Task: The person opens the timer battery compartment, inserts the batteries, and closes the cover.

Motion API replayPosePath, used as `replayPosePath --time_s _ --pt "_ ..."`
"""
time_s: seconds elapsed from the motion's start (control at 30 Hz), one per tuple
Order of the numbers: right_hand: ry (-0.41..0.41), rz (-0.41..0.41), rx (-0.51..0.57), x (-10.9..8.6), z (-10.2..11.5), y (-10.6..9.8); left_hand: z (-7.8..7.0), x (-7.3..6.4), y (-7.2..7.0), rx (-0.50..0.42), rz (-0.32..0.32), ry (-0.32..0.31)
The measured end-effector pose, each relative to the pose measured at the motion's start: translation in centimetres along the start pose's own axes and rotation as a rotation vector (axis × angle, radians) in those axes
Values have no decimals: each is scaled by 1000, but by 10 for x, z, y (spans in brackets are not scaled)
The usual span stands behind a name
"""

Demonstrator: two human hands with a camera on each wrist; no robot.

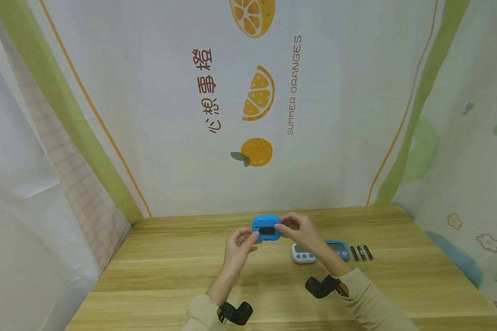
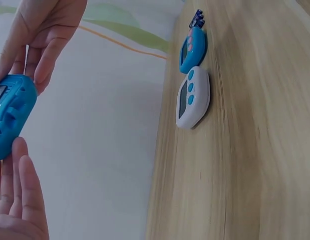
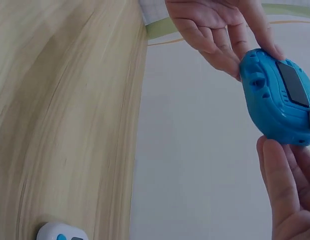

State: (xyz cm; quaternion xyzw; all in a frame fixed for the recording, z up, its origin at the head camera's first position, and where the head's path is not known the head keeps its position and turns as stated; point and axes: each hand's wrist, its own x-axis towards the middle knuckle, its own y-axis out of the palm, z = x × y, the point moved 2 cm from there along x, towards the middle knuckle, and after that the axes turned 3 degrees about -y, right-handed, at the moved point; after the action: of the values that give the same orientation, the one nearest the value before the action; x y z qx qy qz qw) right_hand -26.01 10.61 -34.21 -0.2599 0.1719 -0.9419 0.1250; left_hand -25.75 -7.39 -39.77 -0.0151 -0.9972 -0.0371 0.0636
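Note:
My left hand [image 1: 238,247] and right hand [image 1: 301,231] hold a blue digital timer [image 1: 267,219] up between them, above the table. Its back is turned toward the head camera, showing a dark rectangular panel [image 3: 293,84] set into the blue casing. The left thumb and fingers pinch its lower left edge, while the right thumb presses on the back at the opposite side. Below the right forearm, a white timer [image 2: 194,95] with blue buttons and a second blue timer [image 2: 194,49] rest side by side on the table. The forearm hides part of them in the head view.
Three small dark batteries [image 1: 361,253] lie in a row to the right of the timers on the wooden table [image 1: 157,276]. A white curtain [image 1: 335,115] printed with oranges hangs behind the table. Black camera mounts [image 1: 237,313] are strapped to both wrists.

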Motion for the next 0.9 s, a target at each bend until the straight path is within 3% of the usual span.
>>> replayPosePath --time_s 0.17,0.37,0.7,0.9 --pt "-37 3 -34 -2 2 0 -1 0 -3 -19 -50 13" --pt "-95 -17 -24 -1 -3 -2 -7 2 -7 -14 -44 28" --pt "-123 112 -82 0 -22 7 -11 0 -5 127 69 19" --pt "-137 153 -103 -2 -25 12 -13 0 -2 141 60 24"
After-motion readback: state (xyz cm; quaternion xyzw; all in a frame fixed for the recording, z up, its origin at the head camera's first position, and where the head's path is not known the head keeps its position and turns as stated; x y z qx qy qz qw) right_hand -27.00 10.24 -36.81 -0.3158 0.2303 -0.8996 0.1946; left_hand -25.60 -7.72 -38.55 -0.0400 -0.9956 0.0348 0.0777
